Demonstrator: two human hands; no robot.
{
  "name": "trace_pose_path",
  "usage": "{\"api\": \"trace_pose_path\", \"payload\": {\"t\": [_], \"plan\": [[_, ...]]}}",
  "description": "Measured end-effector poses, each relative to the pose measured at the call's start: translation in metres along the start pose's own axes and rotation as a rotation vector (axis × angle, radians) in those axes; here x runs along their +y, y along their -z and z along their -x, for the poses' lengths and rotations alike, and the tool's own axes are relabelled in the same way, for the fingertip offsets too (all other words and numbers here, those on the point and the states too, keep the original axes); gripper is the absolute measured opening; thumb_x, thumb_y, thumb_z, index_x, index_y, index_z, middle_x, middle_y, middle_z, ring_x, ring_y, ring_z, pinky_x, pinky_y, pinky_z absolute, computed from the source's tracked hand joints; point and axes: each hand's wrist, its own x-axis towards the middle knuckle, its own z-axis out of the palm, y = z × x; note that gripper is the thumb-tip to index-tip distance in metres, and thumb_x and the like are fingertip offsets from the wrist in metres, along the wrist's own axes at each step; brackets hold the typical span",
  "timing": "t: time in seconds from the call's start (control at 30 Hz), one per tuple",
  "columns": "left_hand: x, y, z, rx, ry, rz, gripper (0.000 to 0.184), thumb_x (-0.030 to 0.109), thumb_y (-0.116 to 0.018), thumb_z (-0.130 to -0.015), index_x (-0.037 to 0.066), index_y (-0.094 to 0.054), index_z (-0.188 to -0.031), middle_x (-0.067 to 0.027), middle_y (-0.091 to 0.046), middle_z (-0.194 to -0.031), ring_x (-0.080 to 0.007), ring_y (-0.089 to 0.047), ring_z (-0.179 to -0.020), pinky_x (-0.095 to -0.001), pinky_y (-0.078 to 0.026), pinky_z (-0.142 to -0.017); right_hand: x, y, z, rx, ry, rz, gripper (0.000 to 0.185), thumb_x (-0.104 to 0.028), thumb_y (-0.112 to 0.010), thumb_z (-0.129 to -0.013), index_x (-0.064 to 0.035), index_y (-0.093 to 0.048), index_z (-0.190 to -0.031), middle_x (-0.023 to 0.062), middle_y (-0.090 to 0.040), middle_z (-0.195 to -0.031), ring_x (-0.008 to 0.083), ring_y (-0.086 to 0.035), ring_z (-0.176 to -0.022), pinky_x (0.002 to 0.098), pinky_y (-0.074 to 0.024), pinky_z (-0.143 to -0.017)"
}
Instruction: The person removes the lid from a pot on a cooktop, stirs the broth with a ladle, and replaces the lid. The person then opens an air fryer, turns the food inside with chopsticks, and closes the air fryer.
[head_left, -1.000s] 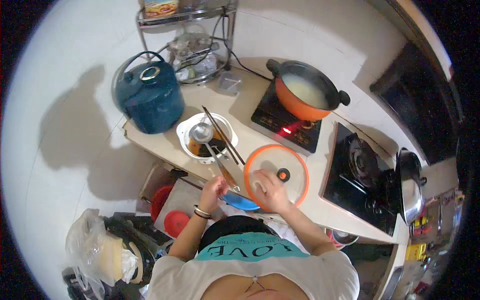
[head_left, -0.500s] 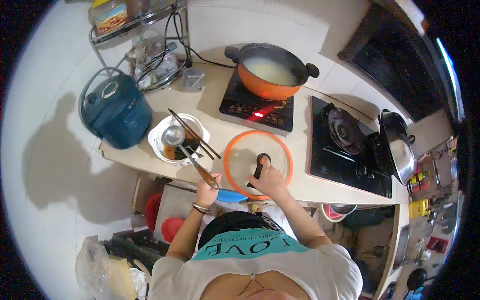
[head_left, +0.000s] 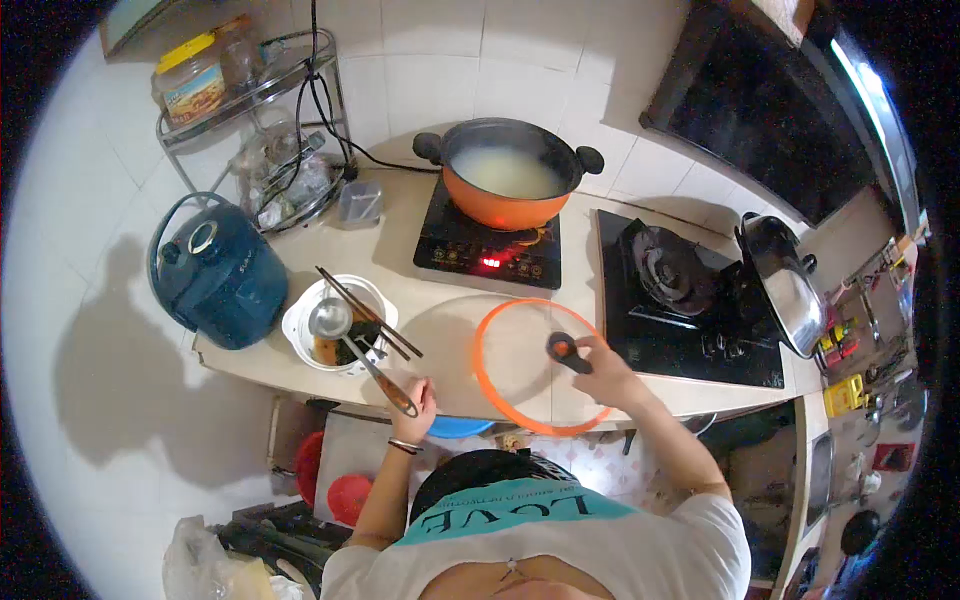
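My right hand (head_left: 607, 376) grips the black handle of a clear glass lid (head_left: 515, 365) with an orange rim. The lid is over the counter's front edge, right of the bowl. My left hand (head_left: 424, 402) is closed at the end of a metal ladle's handle (head_left: 385, 386), its fingers partly hidden. The ladle's round scoop is over a white bowl (head_left: 292, 325) with small side handles, which holds dark and orange-brown contents. A pair of dark chopsticks (head_left: 368, 311) lies across the bowl. An orange pot (head_left: 510, 207) with whitish liquid stands uncovered behind.
The pot sits on a lit induction cooker (head_left: 440, 255). To the right are a black gas hob (head_left: 640, 330) and a steel wok lid (head_left: 795, 300). A blue rice cooker (head_left: 225, 275) and a plastic box (head_left: 360, 204) stand left, near a metal rack (head_left: 270, 95).
My right hand has shifted the glass lid to the right, away from the bowl, and it now reaches past the counter's front edge. The camera view has shifted; the ladle stays at the bowl.
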Motion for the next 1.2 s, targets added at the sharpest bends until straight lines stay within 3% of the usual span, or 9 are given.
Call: {"api": "trace_pose_path", "payload": {"t": [0.07,0.1,0.27,0.53,0.6,0.7,0.83,0.93,1.2], "plan": [[0.0,-0.002,0.001,-0.051,0.013,-0.066,0.007,0.003,-0.055,-0.074,0.003,-0.054,-0.08,-0.0116,-0.053,-0.07,-0.0258,-0.055,-0.061,-0.0342,-0.043,-0.055,-0.027,0.039,0.026,-0.023,-0.081,-0.023,0.056,-0.006,-0.057,-0.06,-0.0014,-0.04,-0.114,0.0161,-0.058,-0.08,0.0217,-0.057,-0.064,0.031,-0.0456,-0.055],[-0.005,-0.006,0.003,-0.044,0.02,-0.008,0.007,0.009,-0.053,-0.08,0.003,-0.054,-0.082,-0.0115,-0.054,-0.071,-0.0263,-0.053,-0.066,-0.0347,-0.041,-0.057,-0.014,0.049,0.031,0.069,0.109,0.047,0.058,-0.006,-0.057,-0.06,-0.0015,-0.039,-0.115,0.0174,-0.058,-0.084,0.0222,-0.057,-0.066,0.0308,-0.0454,-0.058],[0.016,-0.009,-0.016,-0.028,0.083,0.143,0.004,0.006,-0.054,-0.074,0.004,-0.054,-0.078,-0.0115,-0.054,-0.07,-0.0271,-0.055,-0.063,-0.0355,-0.043,-0.056,-0.032,0.127,0.036,0.148,0.066,-0.034,0.057,-0.002,-0.056,-0.059,0.0015,-0.041,-0.115,0.0127,-0.053,-0.093,0.0223,-0.053,-0.091,0.0296,-0.0416,-0.08],[0.037,-0.028,-0.025,-0.109,-0.007,-0.029,0.004,0.008,-0.055,-0.074,0.004,-0.055,-0.074,-0.0125,-0.051,-0.064,-0.0298,-0.052,-0.059,-0.039,-0.041,-0.053,-0.09,0.197,-0.121,0.356,0.362,0.249,0.045,-0.012,-0.057,-0.061,0.0024,-0.056,-0.104,0.0145,-0.06,-0.068,0.024,-0.059,-0.065,0.0345,-0.0468,-0.063],[0.026,-0.035,-0.019,-0.103,-0.018,-0.055,0.006,0.011,-0.053,-0.074,0.006,-0.055,-0.072,-0.0118,-0.051,-0.062,-0.0291,-0.051,-0.056,-0.0381,-0.041,-0.051,-0.109,0.199,-0.162,0.241,0.218,0.169,0.047,-0.015,-0.059,-0.061,0.0021,-0.055,-0.105,0.0178,-0.06,-0.07,0.0254,-0.06,-0.067,0.0339,-0.047,-0.064],[0.033,-0.032,-0.024,-0.144,0.043,-0.121,0.008,0.013,-0.052,-0.075,0.007,-0.055,-0.072,-0.0111,-0.051,-0.061,-0.0283,-0.051,-0.054,-0.0374,-0.041,-0.05,-0.103,0.194,-0.234,0.208,0.301,0.181,0.046,-0.012,-0.058,-0.064,0.0012,-0.055,-0.108,0.0134,-0.06,-0.079,0.0163,-0.053,-0.054,0.0296,-0.0437,-0.049],[0.042,-0.027,-0.029,-0.125,0.026,-0.196,0.006,0.01,-0.053,-0.074,0.006,-0.055,-0.071,-0.0104,-0.051,-0.061,-0.0276,-0.051,-0.054,-0.0365,-0.041,-0.049,-0.092,0.183,-0.295,0.331,0.563,0.319,0.033,-0.02,-0.058,-0.06,0.0021,-0.061,-0.084,0.0196,-0.061,-0.072,0.0294,-0.06,-0.07,0.0373,-0.0462,-0.068],[0.049,-0.029,-0.03,-0.027,0.04,-0.152,0.004,0.007,-0.053,-0.073,0.005,-0.056,-0.071,-0.0105,-0.051,-0.061,-0.0273,-0.051,-0.053,-0.0357,-0.041,-0.049,-0.108,0.183,-0.284,0.141,0.405,0.274,0.051,-0.012,-0.059,-0.064,0.0094,-0.05,-0.109,0.021,-0.056,-0.106,0.025,-0.055,-0.095,0.0306,-0.0428,-0.084],[0.046,-0.037,-0.026,0.067,0.103,-0.098,0.003,0.006,-0.053,-0.073,0.004,-0.056,-0.074,-0.0106,-0.052,-0.062,-0.0249,-0.052,-0.052,-0.0341,-0.042,-0.049,-0.104,0.181,-0.293,0.015,0.363,0.158,0.048,-0.012,-0.057,-0.065,0.0099,-0.051,-0.107,0.0202,-0.058,-0.102,0.0245,-0.056,-0.093,0.0294,-0.0436,-0.081]]}}
